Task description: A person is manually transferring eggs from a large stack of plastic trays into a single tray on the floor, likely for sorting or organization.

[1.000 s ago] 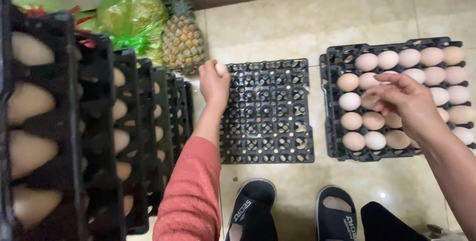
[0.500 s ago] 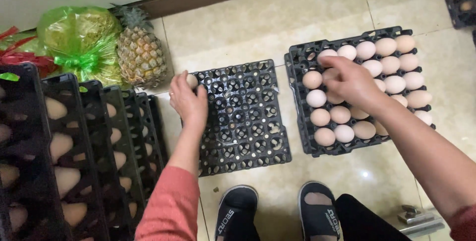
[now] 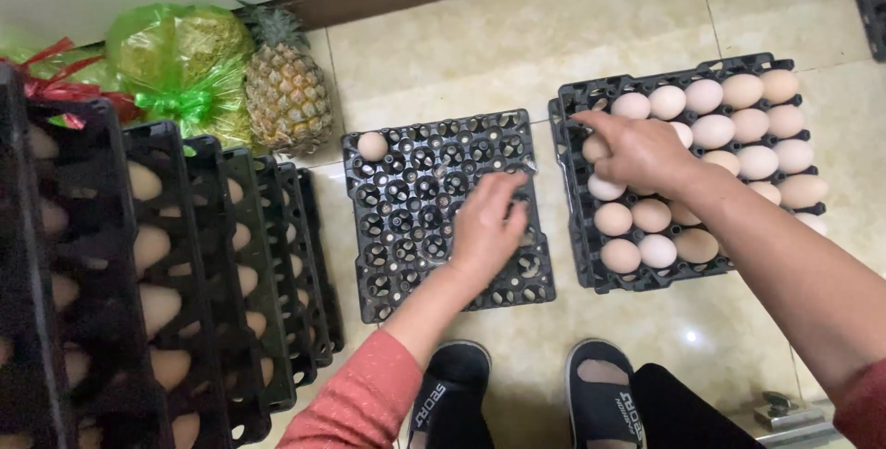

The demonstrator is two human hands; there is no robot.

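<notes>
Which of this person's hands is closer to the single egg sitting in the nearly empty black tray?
Left. The left hand hovers over the middle of that tray, not far from the single egg in its far-left corner. The right hand is over the full tray beside it.

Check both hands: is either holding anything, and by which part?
The left hand hangs empty over the middle tray. The right hand covers an egg in the full tray; a grip cannot be told.

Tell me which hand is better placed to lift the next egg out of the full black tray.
Right. The right hand rests on the pale eggs in the full black plastic tray, fingers over one. The left hand hovers empty over the nearly empty black tray, apart from those eggs.
</notes>
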